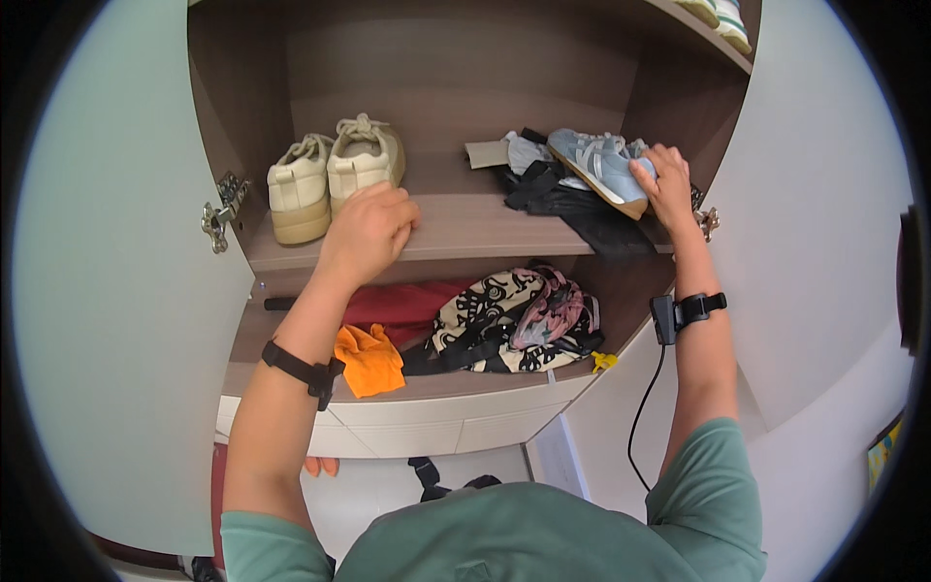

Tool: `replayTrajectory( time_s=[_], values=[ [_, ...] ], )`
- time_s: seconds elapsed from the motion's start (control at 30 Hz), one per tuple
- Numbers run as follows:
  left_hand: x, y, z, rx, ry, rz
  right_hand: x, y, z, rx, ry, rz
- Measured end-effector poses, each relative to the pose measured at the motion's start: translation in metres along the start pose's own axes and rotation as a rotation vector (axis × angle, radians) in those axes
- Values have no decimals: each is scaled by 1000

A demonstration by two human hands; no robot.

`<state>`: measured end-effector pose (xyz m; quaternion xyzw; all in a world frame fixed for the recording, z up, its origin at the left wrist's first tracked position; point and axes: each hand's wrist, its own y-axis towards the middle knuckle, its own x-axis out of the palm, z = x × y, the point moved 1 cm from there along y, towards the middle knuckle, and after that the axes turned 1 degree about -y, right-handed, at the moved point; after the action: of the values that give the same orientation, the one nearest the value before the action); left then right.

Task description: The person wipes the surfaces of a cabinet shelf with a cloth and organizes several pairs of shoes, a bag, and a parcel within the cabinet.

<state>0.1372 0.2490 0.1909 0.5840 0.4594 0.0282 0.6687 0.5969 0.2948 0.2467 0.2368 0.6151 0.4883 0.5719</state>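
A pair of cream lace-up sneakers [300, 190] stands on the left of the cabinet's middle shelf, heels towards me. My left hand [374, 225], its fingers curled, is at the heel of the right-hand cream shoe [361, 161]; its fingertips are partly hidden, so I cannot tell whether it touches or grips the shoe. On the right of that shelf my right hand [665, 182] grips the heel end of light blue sneakers [600, 167] with tan soles, the farther one mostly hidden. Beneath them lie black fabric [560, 200] and a crumpled pale wrapping [525, 154].
The shelf below holds a patterned fabric bag [484, 309], an orange cloth [369, 360], a red item [407, 309] and a yellow tie [604, 361]. Cabinet doors stand open at left [131, 291] and right [793, 218]. White-and-green shoes [731, 25] sit upper right.
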Motion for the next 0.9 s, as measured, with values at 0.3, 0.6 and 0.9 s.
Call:
replayTrajectory(
  time_s=[0.3,0.6,0.9],
  values=[
    [5,-3,1,-1,43,1,20,-1,-44,-6,-413,162],
    [9,-5,-7,28,60,-1,32,6,-37,-14,-251,4],
    [12,-8,-13,28,51,11,6,-64,-132,-161,466,387]
  ],
)
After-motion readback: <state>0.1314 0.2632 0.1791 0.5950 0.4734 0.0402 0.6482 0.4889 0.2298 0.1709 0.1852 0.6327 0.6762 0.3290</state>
